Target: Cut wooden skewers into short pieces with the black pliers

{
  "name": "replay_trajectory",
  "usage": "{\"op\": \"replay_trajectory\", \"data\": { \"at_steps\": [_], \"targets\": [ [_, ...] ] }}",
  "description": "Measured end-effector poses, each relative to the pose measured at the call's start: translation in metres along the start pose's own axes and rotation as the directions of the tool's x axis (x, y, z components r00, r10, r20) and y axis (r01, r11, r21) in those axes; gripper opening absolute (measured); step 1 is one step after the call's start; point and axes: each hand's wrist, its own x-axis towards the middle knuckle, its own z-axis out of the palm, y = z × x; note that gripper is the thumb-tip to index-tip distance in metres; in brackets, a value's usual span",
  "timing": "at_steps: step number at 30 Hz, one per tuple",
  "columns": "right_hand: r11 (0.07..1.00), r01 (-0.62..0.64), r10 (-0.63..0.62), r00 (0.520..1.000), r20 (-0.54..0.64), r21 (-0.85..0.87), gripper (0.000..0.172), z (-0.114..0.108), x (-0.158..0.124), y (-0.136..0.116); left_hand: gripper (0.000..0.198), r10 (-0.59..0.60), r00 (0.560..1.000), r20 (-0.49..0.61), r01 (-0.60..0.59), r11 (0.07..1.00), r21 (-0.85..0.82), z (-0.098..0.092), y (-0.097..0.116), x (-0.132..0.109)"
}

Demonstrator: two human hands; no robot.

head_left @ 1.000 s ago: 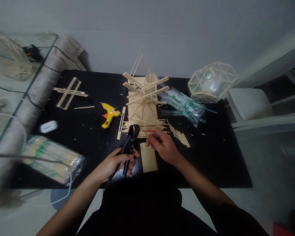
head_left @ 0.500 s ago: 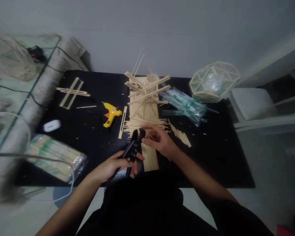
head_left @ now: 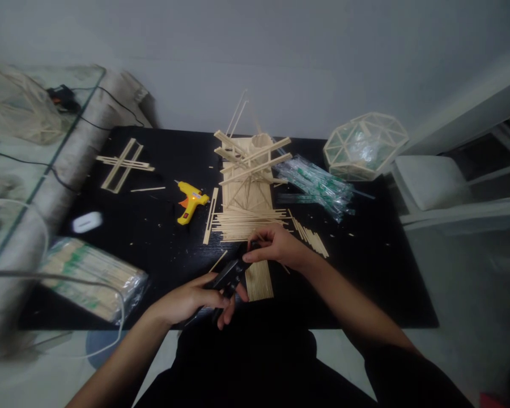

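Two hands meet low over the black worktop (head_left: pixel 365 272). Our left hand (head_left: pixel 191 297) has its grip closed around the handles of the black cutter (head_left: pixel 229 276). Our right hand (head_left: pixel 280 246) pinches shut at the cutter's head (what it pinches, we cannot tell), beside a flat stick panel (head_left: pixel 259 280). A yellow glue gun (head_left: pixel 190 200) lies well apart.

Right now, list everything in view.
Black table top: one, under everything.
Yellow glue gun: one, left of centre.
Pale wooden-stick model: one, centre rear.
Loose pale sticks: many, before the model.
Flat pale stick panel: one, front centre.
Pale stick cross frame: one, rear left.
Faceted pale stick dome: one, rear right.
Clear green-printed packets: several, beside the dome.
Clear bag of sticks: one, near left.
Black cutting pliers: one, beside the panel.
Left hand: gripping pliers' handles.
Right hand: at pliers' head.
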Motion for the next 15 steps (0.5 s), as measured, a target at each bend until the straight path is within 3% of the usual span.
{"op": "replay_trajectory", "data": {
  "at_steps": [13, 15],
  "targets": [
    [0.994, 0.107, -0.105, 0.99, -0.099, 0.019, 0.036, -0.003, -0.0023, -0.006, 0.034, -0.005, 0.999, -0.032, 0.007, 0.999, 0.05, 0.0032, 0.0049, 0.0053],
    [0.993, 0.117, -0.115, 0.991, -0.071, 0.028, 0.039, -0.0061, -0.0034, -0.0069, 0.034, -0.018, 0.999, -0.03, 0.02, 0.998, 0.06, 0.0055, 0.0053, 0.0074]
  ]
}}
